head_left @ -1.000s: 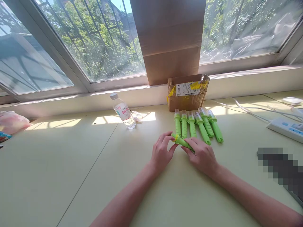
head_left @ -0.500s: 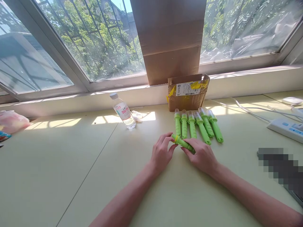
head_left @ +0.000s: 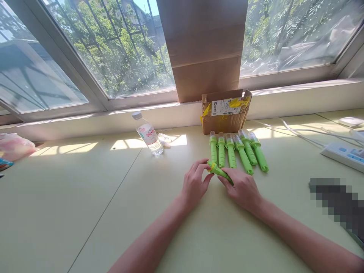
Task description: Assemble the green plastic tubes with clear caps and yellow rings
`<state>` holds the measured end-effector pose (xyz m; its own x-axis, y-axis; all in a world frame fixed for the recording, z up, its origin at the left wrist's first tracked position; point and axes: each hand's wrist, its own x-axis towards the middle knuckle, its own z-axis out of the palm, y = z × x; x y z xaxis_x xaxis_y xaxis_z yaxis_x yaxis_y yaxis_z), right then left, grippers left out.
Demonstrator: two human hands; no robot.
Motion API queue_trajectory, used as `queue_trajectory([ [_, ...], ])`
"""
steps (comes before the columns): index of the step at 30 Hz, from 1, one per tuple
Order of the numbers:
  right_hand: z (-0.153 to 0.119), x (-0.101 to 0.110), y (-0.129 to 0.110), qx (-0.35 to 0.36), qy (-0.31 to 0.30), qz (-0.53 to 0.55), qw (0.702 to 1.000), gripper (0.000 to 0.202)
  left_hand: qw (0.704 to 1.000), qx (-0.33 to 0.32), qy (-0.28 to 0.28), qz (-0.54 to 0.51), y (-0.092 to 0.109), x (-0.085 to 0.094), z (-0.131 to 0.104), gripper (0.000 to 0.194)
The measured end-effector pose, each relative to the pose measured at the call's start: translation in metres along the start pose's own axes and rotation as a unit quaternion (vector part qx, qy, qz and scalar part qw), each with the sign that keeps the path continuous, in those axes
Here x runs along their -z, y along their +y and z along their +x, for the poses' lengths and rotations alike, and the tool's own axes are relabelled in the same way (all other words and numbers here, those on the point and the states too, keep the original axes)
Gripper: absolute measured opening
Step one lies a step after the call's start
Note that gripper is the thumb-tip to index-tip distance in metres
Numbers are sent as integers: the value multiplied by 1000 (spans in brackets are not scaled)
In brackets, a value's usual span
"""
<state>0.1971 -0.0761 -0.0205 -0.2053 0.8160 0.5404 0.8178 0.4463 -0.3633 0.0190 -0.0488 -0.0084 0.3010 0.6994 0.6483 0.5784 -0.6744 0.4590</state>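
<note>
A green tube with a yellow ring (head_left: 218, 171) lies slanted between my two hands, low over the table. My left hand (head_left: 195, 182) pinches its upper left end, at the ringed part. The fingers of my right hand (head_left: 243, 187) are closed round its lower right end. Just beyond my hands, several similar green tubes with clear caps (head_left: 231, 152) lie side by side in a row, caps toward the window.
Behind the tubes, an open cardboard box (head_left: 224, 123) stands against the wall. A water bottle (head_left: 149, 135) stands left, beside a small packet (head_left: 165, 139). A power strip (head_left: 345, 153) with cables and a blurred dark object (head_left: 338, 204) are right. A pink bag (head_left: 15, 146) lies far left.
</note>
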Motion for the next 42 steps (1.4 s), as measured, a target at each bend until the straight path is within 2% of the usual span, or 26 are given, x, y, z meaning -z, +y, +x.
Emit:
queue_trajectory([
  [12,2,2,-5,-22,-14,-84,996,32,1000,0,28,8,0,-1,-1,8],
  [19,2,1,0,-12,-42,-40,998,32,1000,2,21,5,-1,-1,-2,8],
  [25,0,-2,6,-10,-10,-12,1000,18,1000,5,16,3,-1,-1,-1,7],
  [42,1,3,-1,-23,16,-5,1000,17,1000,4,-4,-11,0,1,0,13],
])
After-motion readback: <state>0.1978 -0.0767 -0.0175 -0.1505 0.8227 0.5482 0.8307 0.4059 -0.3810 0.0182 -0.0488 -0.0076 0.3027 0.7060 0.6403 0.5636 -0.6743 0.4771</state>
